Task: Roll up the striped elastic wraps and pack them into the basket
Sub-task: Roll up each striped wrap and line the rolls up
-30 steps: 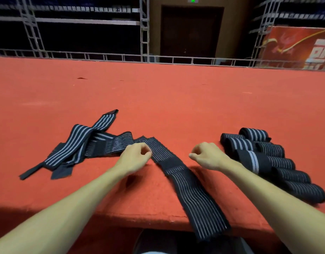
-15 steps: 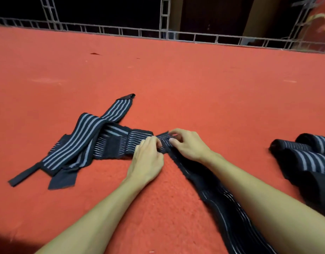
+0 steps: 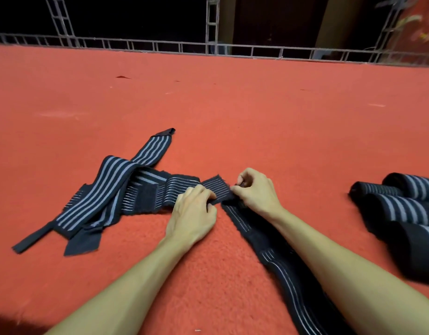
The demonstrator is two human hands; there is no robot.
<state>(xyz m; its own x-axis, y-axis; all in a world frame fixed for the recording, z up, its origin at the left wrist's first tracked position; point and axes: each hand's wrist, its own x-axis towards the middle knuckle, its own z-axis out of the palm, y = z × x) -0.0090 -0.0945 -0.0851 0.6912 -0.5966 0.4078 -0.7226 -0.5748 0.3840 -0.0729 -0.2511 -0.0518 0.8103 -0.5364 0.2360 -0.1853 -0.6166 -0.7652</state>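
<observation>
Presently two bare hands work on one long striped wrap [image 3: 278, 269] lying on the red carpet [image 3: 232, 105]. The left hand [image 3: 191, 213] has its fingers curled down and pinches the near side of the wrap's far end. The right hand [image 3: 255, 192] pinches the other side of that end between thumb and bent fingers, so both hands grip the same piece. Between the two sets of fingertips the short end of the wrap sits folded up, and from there the band runs flat back toward the person, passing under the right forearm. Just left of the left fingers lies a heap of loose wraps [image 3: 116, 194], at least two, one with broad stripes crossing one with fine stripes; the exact count cannot be told. Well to the right of the right fingers lie four rolled wraps [image 3: 401, 209], packed side by side at the picture's edge. Far beyond the fingers runs one metal railing [image 3: 208, 48].
</observation>
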